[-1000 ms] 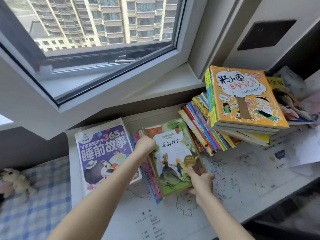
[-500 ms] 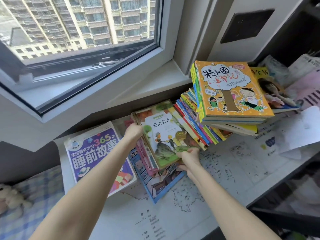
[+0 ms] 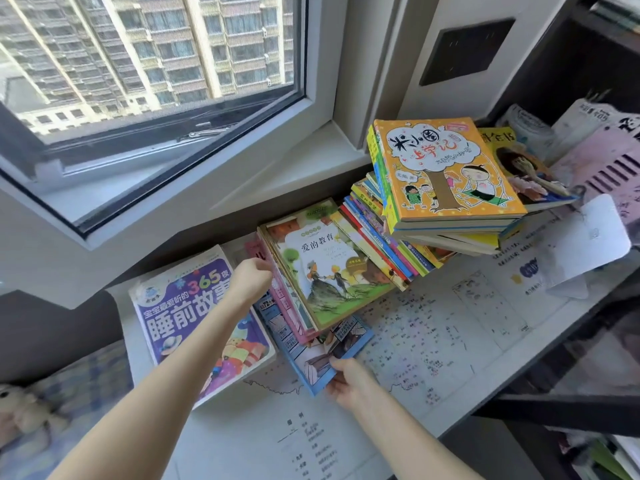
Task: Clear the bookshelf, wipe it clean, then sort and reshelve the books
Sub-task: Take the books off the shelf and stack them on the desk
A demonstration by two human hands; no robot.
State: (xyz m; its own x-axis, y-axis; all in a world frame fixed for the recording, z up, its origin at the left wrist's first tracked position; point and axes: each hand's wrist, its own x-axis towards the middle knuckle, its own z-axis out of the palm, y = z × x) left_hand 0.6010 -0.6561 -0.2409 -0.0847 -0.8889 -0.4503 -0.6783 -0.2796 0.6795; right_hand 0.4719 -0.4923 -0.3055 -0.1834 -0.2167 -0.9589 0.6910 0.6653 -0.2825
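From where I stand, the books are off the shelf and heaped on the white table (image 3: 491, 372) under the window, so this looks like the sorting stage. The left hand (image 3: 251, 277) has its fingers bent round the pink spines of a slanting bundle of thin paperbacks (image 3: 291, 306), topped by a green-covered paperback (image 3: 332, 271). I judge it props the bundle so that it leans on the row of thin bright-spined books (image 3: 381, 237) instead of sliding flat. The right hand (image 3: 349, 381) pinches the near corner of a blue-bordered comic book (image 3: 311, 362) that pokes out beneath the bundle, likely to draw it free or square it up. A thick purple storybook (image 3: 194, 317) lies flat just to the left, perhaps set apart as the odd size. An orange-yellow cartoon book (image 3: 446, 168) caps the tall pile at the right, overhanging the leaning row, and could topple if jostled.
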